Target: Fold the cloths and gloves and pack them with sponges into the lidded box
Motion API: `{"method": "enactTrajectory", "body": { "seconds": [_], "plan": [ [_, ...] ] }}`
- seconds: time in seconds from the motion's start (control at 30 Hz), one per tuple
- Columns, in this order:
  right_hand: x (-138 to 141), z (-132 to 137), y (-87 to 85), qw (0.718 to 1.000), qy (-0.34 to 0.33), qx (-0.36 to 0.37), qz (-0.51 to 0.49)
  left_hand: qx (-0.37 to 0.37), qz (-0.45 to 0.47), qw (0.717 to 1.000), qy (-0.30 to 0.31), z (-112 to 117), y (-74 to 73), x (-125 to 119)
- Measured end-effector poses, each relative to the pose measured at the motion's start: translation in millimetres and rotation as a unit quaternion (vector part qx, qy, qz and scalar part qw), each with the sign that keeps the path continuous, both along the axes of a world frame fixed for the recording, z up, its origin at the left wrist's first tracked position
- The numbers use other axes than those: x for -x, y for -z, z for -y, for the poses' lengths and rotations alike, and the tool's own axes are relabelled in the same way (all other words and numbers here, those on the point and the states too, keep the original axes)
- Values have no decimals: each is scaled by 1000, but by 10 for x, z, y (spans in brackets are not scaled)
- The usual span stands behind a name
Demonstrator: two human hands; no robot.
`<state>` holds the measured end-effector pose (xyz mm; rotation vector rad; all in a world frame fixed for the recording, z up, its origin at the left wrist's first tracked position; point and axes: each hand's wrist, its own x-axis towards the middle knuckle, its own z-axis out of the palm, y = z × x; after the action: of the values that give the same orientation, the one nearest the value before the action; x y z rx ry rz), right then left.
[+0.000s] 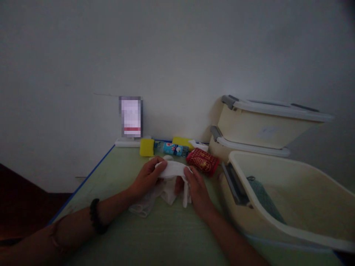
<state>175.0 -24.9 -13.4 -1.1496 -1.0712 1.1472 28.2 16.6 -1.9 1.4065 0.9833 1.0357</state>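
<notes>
A thin, crumpled white plastic bag (pixel 174 169) is stretched between my two hands above the green tabletop. My left hand (pixel 151 173) pinches its upper left edge, thumb on top. At the upper right edge, my right hand (pixel 195 184) grips it between thumb and fingers. Loose folds and a narrow strip hang below, and a see-through part lies on the table at lower left. Just beyond the hands are a red packet (pixel 203 161) with gold print, a clear bottle (pixel 173 149) with a blue label lying on its side, and a yellow sponge-like block (pixel 146 147).
An open cream bin (pixel 235 157) stands at the right, a green item (pixel 264 201) inside it. Behind it are stacked lidded boxes (pixel 252 127). Against the wall, a blurred-out screen (pixel 131 116) stands on a white base. Another yellow block (pixel 181 141) lies behind the bottle.
</notes>
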Motion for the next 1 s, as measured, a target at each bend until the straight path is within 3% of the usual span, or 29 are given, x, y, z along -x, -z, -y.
{"method": "enactTrajectory", "body": {
  "seconds": [0.2, 0.4, 0.47, 0.7, 0.8, 0.9, 1.0],
  "plan": [
    [-17, 40, -52, 998, -56, 27, 10, 42, 8, 999, -32, -26, -24, -21],
    [-89, 91, -140, 989, 38, -57, 129, 101, 153, 983, -25, -157, 18, -8],
    [-101, 105, -151, 984, 41, -81, 155, 121, 203, 971, -20, -186, 27, -5],
    [-86, 114, -123, 993, -73, -18, 93, 177, 310, 933, 36, -158, -19, 17],
    [-89, 106, -123, 994, -45, -9, 97, 187, 311, 930, 52, -160, -20, 27],
    [-107, 102, -149, 977, 52, -109, 175, 194, 290, 937, 20, -191, -9, 21],
    [-134, 134, -203, 929, 118, -234, 260, 197, 280, 939, -25, -212, -11, 4]
  ]
}}
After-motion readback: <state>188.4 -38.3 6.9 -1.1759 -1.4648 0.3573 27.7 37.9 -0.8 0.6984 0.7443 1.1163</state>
